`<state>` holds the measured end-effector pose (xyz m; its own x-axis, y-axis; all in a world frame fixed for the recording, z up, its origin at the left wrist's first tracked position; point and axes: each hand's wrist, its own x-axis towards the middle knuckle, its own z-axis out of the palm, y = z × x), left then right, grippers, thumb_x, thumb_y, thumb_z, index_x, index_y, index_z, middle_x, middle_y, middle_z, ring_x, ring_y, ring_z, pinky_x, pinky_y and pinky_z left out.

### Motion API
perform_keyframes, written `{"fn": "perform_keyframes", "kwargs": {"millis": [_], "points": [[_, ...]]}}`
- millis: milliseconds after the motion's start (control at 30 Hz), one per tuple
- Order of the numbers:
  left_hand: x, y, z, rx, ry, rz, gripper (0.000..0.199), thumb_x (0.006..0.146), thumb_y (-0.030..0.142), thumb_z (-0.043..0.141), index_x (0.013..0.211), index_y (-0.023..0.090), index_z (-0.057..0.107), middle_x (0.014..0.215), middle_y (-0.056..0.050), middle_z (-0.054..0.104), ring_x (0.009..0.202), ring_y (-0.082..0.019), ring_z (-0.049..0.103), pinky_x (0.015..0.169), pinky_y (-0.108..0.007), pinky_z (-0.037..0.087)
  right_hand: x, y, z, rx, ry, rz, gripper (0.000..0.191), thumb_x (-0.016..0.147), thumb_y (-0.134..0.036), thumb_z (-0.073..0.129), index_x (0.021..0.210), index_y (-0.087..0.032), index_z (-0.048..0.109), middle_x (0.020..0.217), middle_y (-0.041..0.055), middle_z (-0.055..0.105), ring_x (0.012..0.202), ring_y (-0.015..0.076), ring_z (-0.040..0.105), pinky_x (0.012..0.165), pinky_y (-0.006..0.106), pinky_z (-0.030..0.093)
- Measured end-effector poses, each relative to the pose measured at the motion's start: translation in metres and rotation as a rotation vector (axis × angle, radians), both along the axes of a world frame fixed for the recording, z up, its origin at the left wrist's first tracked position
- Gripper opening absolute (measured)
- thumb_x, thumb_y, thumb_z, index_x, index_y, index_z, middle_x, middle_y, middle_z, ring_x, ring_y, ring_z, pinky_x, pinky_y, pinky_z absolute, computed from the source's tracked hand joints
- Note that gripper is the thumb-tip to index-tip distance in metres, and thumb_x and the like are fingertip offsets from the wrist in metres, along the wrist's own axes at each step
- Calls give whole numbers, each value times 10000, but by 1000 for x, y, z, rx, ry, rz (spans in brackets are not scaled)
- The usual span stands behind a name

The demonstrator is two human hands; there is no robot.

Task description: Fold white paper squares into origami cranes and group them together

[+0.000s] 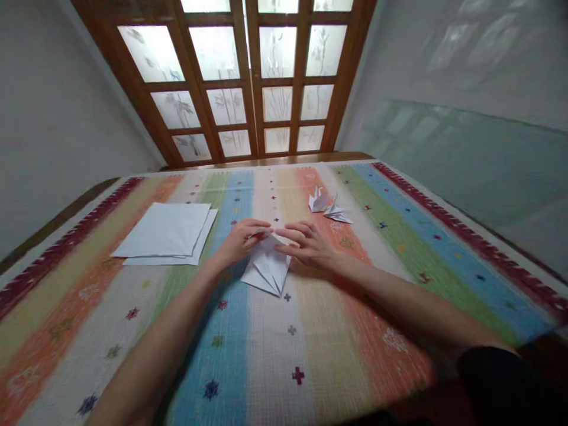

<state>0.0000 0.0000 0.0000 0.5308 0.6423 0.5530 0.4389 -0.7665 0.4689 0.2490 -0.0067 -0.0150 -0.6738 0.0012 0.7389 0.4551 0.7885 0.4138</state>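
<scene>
A folded white paper lies on the striped cloth in front of me, with creased flaps and a point toward me. My left hand has its thumb and fingers closed on the paper's far left edge. On the far right side, my right hand touches the same paper, its fingers slightly spread and bent over the edge. The far tip of the paper is partly hidden between the fingertips.
A stack of white paper sheets lies to the left. Two folded paper cranes, one upright and one lower, sit at the back right. The striped tablecloth covers the table. Wooden glazed doors stand behind.
</scene>
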Motion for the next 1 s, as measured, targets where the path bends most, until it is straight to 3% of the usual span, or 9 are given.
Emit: {"fn": "perform_keyframes", "kwargs": {"millis": [100, 200, 300, 400, 500, 600, 767, 1000], "points": [[10, 1, 5, -12, 41, -22, 229, 951, 269, 513, 1031, 245, 726, 1088, -76, 720, 996, -193, 657, 900, -388, 507, -1, 3, 5, 111, -196, 120, 244, 924, -229, 556, 1147, -303, 621, 1308, -67, 622, 1253, 148, 495, 1064, 364, 385], [16, -2, 6, 69, 8, 58, 267, 913, 350, 589, 1132, 218, 666, 1119, -96, 695, 1039, -218, 632, 911, -404, 496, -4, 0, 6, 127, -349, 172, 269, 912, -167, 502, 1130, -249, 638, 1271, -30, 641, 1232, 138, 507, 1086, 351, 378], [16, -10, 5, 227, -112, 246, 487, 826, 455, 682, 1212, 180, 570, 1143, -125, 654, 1066, -251, 598, 893, -414, 492, -7, -7, 2, 42, -410, 97, 260, 869, -96, 515, 1046, -209, 669, 1124, 22, 695, 1167, 155, 546, 1089, 347, 379], [10, -24, 4, 340, -142, 374, 321, 858, 410, 652, 1074, 180, 592, 1024, -98, 658, 975, -232, 599, 843, -387, 489, -12, -16, -2, -83, -425, -58, 247, 845, -61, 537, 969, -210, 689, 988, 37, 716, 1098, 196, 575, 1095, 405, 375], [4, -40, 1, 284, 64, 197, 137, 916, 297, 567, 938, 180, 635, 914, -65, 681, 894, -204, 603, 834, -370, 469, -18, -22, -1, -163, -436, -141, 242, 852, -73, 528, 936, -213, 706, 925, 45, 725, 1061, 230, 586, 1087, 458, 385], [1, -51, -8, 129, 232, 36, 193, 940, 254, 501, 892, 179, 672, 915, -54, 707, 883, -194, 606, 843, -370, 458, -25, -24, 1, -222, -454, -134, 229, 859, -97, 522, 913, -198, 720, 896, 53, 730, 1022, 243, 601, 1091, 470, 385], [-1, -53, -26, 21, 323, 20, 202, 937, 241, 507, 887, 194, 697, 965, -39, 720, 904, -193, 604, 834, -368, 452, -26, -22, 7, -367, -449, -83, 219, 866, -96, 528, 811, -212, 705, 711, 22, 699, 877, 218, 620, 1116, 478, 363], [1, -53, -31, 30, 287, 40, 206, 930, 228, 509, 886, 184, 705, 961, -49, 716, 901, -201, 599, 837, -373, 458, -21, -19, 21, -166, -566, -159, 217, 902, -145, 539, 756, -217, 683, 626, -3, 663, 827, 205, 617, 1151, 469, 335]]}}
